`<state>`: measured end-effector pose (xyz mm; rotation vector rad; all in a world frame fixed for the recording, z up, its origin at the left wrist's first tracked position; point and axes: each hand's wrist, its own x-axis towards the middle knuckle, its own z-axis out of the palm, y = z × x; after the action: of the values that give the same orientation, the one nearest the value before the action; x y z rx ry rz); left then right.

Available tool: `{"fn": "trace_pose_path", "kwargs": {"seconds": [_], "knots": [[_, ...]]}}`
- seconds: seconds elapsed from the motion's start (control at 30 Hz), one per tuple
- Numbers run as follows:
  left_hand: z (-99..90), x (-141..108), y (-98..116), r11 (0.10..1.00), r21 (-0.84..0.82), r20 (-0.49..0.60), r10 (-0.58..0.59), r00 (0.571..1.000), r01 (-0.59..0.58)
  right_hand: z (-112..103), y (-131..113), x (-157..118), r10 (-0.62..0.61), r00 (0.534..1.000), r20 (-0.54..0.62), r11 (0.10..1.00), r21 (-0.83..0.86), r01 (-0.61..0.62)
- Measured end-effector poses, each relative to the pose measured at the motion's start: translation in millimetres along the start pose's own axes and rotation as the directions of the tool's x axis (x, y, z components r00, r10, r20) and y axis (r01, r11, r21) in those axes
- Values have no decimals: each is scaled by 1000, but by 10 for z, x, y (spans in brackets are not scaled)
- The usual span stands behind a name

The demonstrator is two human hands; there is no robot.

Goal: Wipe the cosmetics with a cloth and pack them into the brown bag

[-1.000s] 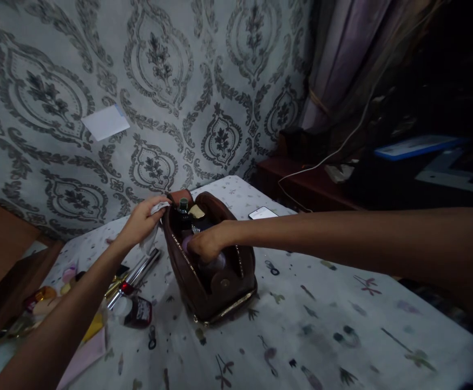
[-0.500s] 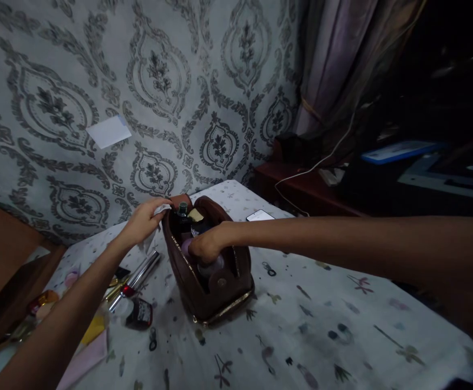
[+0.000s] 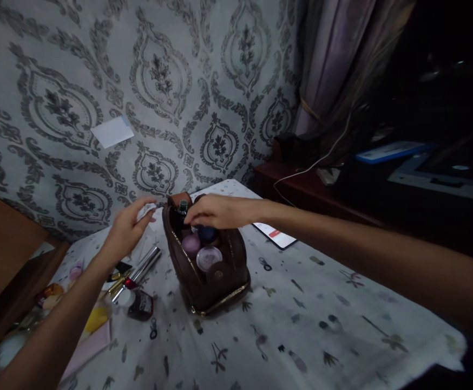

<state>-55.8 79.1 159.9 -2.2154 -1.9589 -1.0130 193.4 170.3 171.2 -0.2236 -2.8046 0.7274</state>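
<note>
A brown zippered bag [image 3: 216, 295] stands open on the patterned cloth. Inside it are a purple round container [image 3: 191, 245], a clear-lidded jar [image 3: 209, 259], a dark blue lid [image 3: 208, 234] and a dark bottle [image 3: 183, 207]. My right hand [image 3: 216, 211] is over the far part of the bag, fingers bent down by the bottle; what its fingertips hold, if anything, is hidden. Left of the bag, my left hand [image 3: 129, 227] pinches a crumpled white tissue [image 3: 148, 208] between thumb and fingers, apart from the bag.
Silver tubes [image 3: 149, 262], a dark bottle with white cap [image 3: 141, 305], a pink pouch [image 3: 88, 349] and several small items lie at the left. A phone [image 3: 279, 235] lies right of the bag. Behind stands a patterned wall [image 3: 159, 81]; a white cable hangs at the right.
My right hand has risen from inside the bag and moved toward its far end, uncovering the jar. My left hand has drawn away from the bag's rim to the left, with the tissue.
</note>
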Motion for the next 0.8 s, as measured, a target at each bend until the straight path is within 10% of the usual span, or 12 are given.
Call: {"fn": "trace_pose_path", "kwargs": {"seconds": [0.17,0.37,0.57,0.8], "knots": [[-188,-535,345,993,-43,-43,-112,993,110,78,-36,-475,216,909,-355,908,416,-53],[-94,-1304,596,982,-12,-77,-190,979,189,579,-329,-945,343,761,-551,891,447,-77],[399,-2010,452,950,-49,74,-304,950,308,1335,-711,-1141,43,873,-486,951,288,113],[855,-2363,454,951,-82,101,-291,951,299,1900,-789,-868,-179,978,-106,962,190,196]]}}
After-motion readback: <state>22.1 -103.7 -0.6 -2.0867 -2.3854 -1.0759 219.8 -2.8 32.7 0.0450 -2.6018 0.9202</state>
